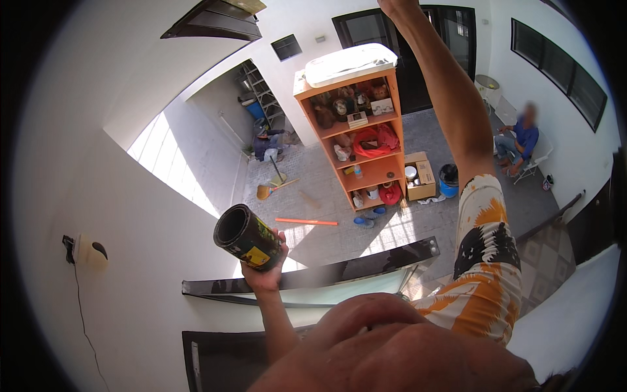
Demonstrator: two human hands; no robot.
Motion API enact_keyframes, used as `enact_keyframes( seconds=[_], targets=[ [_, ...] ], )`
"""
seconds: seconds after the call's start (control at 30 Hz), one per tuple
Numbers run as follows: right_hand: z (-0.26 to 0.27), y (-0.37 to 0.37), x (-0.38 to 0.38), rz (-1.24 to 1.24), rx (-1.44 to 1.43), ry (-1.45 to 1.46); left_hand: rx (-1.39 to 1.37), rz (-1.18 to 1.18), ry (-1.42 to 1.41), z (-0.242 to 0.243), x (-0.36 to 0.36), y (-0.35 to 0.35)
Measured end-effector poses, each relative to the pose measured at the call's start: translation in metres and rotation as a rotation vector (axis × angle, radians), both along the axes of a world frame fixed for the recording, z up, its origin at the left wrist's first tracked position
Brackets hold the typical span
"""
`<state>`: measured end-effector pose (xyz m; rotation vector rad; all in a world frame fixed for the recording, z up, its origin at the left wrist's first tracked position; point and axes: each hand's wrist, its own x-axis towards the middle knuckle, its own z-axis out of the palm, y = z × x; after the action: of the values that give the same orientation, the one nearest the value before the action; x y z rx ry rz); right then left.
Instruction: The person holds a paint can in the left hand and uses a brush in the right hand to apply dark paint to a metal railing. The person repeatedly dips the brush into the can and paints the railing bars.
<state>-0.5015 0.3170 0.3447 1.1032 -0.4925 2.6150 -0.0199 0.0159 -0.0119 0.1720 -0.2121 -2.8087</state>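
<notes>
My left hand (268, 274) is wrapped around the lower part of a dark paint can (251, 237), which bears a yellow and green label. The can is open at the top and tilted a little to the left; what is inside is too dark to tell. My right arm reaches up past an orange shelf unit (374, 182), and my right hand (397, 4) is cut off by the top edge of the picture. Its fingers and anything in them are hidden. Below the can runs a dark, glossy ledge (338, 267).
A person (521, 137) sits on a chair at the right; another person (267, 144) crouches near a ladder (259, 88). On the floor lie a broom (264, 192), an orange strip (306, 222) and blue shoes (363, 222). A wall lamp (90, 251) with a cord is at left.
</notes>
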Motion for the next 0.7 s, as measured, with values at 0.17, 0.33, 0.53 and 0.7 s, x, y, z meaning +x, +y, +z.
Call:
enact_keyframes(
  seconds=[0.17,0.33,0.53,0.7],
  targets=[
    [-0.012,0.019,-0.001,-0.028,-0.042,0.025,0.0,-0.003,0.002,0.002,0.0,0.001],
    [-0.015,0.002,0.01,0.007,0.019,0.02,-0.043,0.006,0.018,0.001,0.0,0.003],
    [-0.003,-0.005,0.019,-0.026,0.006,0.014,-0.105,0.024,0.032,0.001,0.0,0.005],
    [-0.005,0.003,0.012,-0.066,-0.003,-0.051,-0.113,0.002,0.051,0.0,0.0,0.003]
  ],
)
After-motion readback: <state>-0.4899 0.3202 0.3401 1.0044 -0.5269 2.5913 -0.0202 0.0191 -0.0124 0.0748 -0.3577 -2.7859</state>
